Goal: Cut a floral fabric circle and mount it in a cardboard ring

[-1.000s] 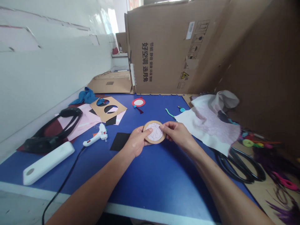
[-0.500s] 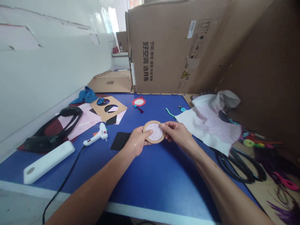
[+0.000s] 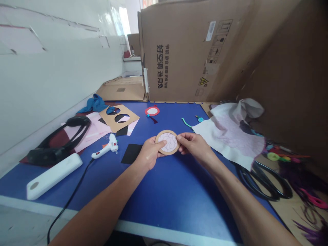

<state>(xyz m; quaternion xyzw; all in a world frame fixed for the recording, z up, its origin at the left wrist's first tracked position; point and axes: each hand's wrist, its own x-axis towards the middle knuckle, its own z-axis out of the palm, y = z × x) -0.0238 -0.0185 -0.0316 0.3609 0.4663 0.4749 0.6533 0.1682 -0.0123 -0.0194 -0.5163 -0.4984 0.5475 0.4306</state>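
And here we are at the blue table (image 3: pixel 164 191), with both hands in on the round cardboard-rimmed disc (image 3: pixel 167 142), a pink paper face marked with wandering lines set inside its tan ring. It sits right between them: the left hand (image 3: pixel 150 152) curls its fingers over the near-left edge, covering part of the paper, while the right hand (image 3: pixel 193 145) pinches in from the other side, fingertips on the rim. Both hands are closed around it, a firm two-handed hold out in front of the body. Just to the left lies a square of black paper (image 3: pixel 131 153), with the white hot glue gun (image 3: pixel 106 148) beyond it, its black cord (image 3: pixel 69 201) trailing toward the table edge. Up top, there's a cardboard stencil with round cut-outs (image 3: pixel 119 118) and a red paper ring (image 3: pixel 152 111). Over on the right, a pale sheet of fabric with pink markings (image 3: pixel 227 136) is spread out near the right hand, with big black-handled scissors (image 3: pixel 263 182) just past it.
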